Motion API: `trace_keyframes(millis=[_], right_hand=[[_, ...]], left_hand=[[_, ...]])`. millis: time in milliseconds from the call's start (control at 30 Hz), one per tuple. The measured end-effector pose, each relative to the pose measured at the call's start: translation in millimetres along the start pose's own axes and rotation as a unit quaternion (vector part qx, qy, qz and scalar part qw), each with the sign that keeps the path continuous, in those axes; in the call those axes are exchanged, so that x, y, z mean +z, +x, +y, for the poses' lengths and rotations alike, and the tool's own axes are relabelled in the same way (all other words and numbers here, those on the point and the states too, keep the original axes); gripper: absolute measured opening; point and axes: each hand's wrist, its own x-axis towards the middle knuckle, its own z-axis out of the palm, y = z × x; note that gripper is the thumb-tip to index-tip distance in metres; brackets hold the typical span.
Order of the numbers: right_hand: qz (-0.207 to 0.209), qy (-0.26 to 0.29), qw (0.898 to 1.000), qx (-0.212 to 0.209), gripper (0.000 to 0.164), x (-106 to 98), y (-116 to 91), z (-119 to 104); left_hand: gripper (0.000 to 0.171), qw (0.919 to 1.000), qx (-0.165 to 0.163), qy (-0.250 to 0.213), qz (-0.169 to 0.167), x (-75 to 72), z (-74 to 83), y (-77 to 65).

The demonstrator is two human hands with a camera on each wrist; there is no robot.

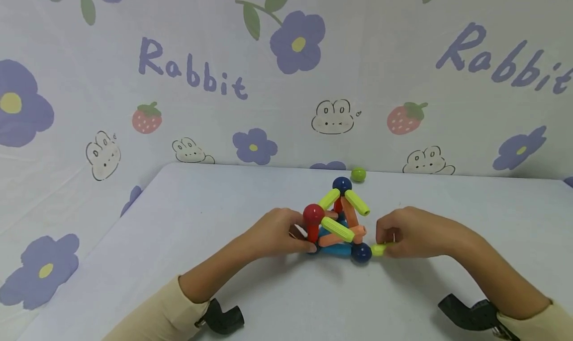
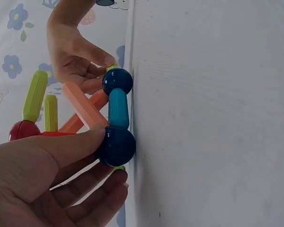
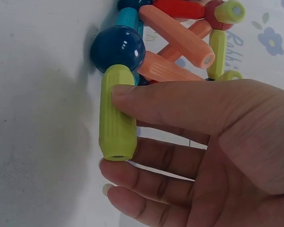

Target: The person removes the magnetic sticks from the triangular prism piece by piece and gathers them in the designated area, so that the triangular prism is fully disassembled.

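A frame of magnetic sticks and balls stands on the white table in the head view. My left hand [image 1: 278, 234] grips a dark blue ball [image 2: 118, 146] at its lower left corner, the thumb lying on the ball. Above that ball a red stick [image 1: 313, 233] rises to a red ball [image 1: 313, 214]. At the lower right corner my right hand [image 1: 423, 235] pinches a yellow-green stick [image 3: 117, 113], whose end meets another dark blue ball [image 1: 360, 253]. Blue sticks [image 1: 336, 250] form the base, with orange sticks [image 1: 350, 212] slanting upward. A dark blue ball [image 1: 342, 185] tops the frame.
A green ball [image 1: 358, 174] lies at the table's back edge, behind the frame. Two yellow-green sticks [image 1: 357, 202] [image 1: 337, 229] jut out with free ends. A printed cloth [image 1: 358, 72] hangs behind the white table [image 1: 215, 196].
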Motion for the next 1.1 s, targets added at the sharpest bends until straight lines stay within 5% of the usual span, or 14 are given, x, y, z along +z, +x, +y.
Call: trace_keyframes(millis=[433, 833, 1100], right_hand=[[-0.008, -0.007, 1.000, 0.008, 0.014, 5.7, 3.5, 3.5], [-0.009, 0.008, 1.000, -0.005, 0.017, 6.8, 5.2, 3.9], [0.031, -0.023, 0.999, 0.016, 0.011, 7.8, 8.2, 8.5]], left_hand=[[0.028, 0.9965, 0.013, -0.075, -0.035, -0.7, -22.3, 5.2], [0.025, 0.9952, 0.034, -0.081, -0.042, 0.8, -19.9, 6.3], [0.025, 0.9951, 0.028, -0.084, -0.043, 0.0, -19.4, 6.0]])
